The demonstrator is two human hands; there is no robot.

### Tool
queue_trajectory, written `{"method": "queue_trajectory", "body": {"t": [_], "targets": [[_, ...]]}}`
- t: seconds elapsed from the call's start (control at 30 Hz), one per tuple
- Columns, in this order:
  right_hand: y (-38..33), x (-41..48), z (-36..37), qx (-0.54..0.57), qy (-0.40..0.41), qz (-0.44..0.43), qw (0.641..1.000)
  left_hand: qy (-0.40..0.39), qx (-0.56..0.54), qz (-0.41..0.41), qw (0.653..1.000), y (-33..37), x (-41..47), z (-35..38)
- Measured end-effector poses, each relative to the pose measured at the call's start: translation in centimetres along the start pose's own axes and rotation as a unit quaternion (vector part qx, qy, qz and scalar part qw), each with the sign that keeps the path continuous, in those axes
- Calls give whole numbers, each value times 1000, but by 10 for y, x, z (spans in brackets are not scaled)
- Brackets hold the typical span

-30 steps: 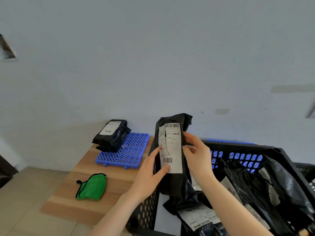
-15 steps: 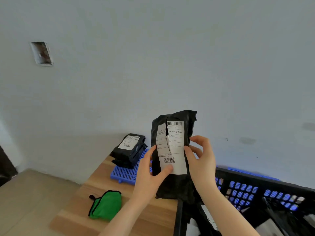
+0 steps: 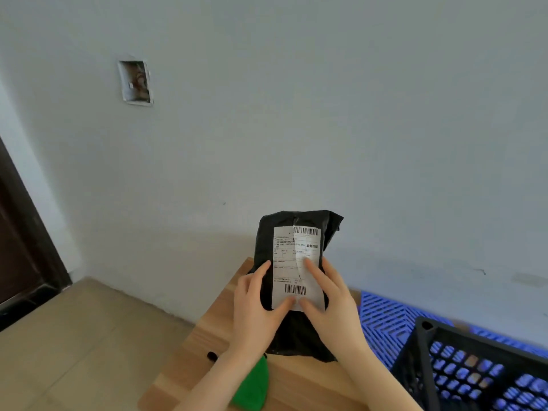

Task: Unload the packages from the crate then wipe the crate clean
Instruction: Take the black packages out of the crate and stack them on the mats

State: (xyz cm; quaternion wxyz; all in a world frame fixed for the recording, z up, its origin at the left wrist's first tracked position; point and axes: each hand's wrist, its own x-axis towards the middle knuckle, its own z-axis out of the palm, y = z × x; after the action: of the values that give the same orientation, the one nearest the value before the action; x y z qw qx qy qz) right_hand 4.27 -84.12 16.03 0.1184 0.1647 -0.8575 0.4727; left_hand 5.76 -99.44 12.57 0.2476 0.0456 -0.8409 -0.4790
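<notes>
- Above the tabletop (image 3: 207, 336), head view: black package (image 3: 296, 333) held upright, clear of the crate (image 3: 427, 351) at its 4 o'clock.
- Left hand (image 3: 258, 307) holds its 9 o'clock edge, thumb on the torn label (image 3: 296, 262); right hand (image 3: 332, 307) holds the 3 o'clock edge likewise.
- Judgement: soft, light, slick poly bag; take it by both side edges, not the label.
- Green cloth (image 3: 252, 387) lies at 7 o'clock.

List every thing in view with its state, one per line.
Black package: held upright, gripped from both sides.
Label: torn down the middle.
Left hand: grips package's left edge.
Right hand: grips its right edge, finger on label.
Crate: only a corner visible, contents unseen.
Green cloth: lying on table, partly behind left forearm.
Blue mat: flat on table.
</notes>
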Motion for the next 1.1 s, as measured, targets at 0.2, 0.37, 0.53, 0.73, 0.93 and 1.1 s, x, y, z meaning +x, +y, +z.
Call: {"method": "queue_trajectory", "body": {"t": [0.2, 0.37, 0.53, 0.73, 0.93, 1.1], "targets": [[23, 47, 37, 2, -60, 53, 997, -45, 29, 20, 998, -44, 44, -10], [35, 83, 65, 23, -9, 132, 991, -170, 56, 14, 984, -70, 83, -21], [49, 118, 97, 37, -5, 177, 983, -241, 84, -22, 967, -91, 123, -20], [86, 146, 126, 28, -32, 209, 977, -245, 72, -26, 967, -128, 162, 0], [125, 171, 148, 29, -80, 260, 962, -256, 56, -31, 965, -175, 201, 40], [144, 194, 176, -7, -14, 308, 951, -291, 31, -23, 956, -209, 235, 62]]}}
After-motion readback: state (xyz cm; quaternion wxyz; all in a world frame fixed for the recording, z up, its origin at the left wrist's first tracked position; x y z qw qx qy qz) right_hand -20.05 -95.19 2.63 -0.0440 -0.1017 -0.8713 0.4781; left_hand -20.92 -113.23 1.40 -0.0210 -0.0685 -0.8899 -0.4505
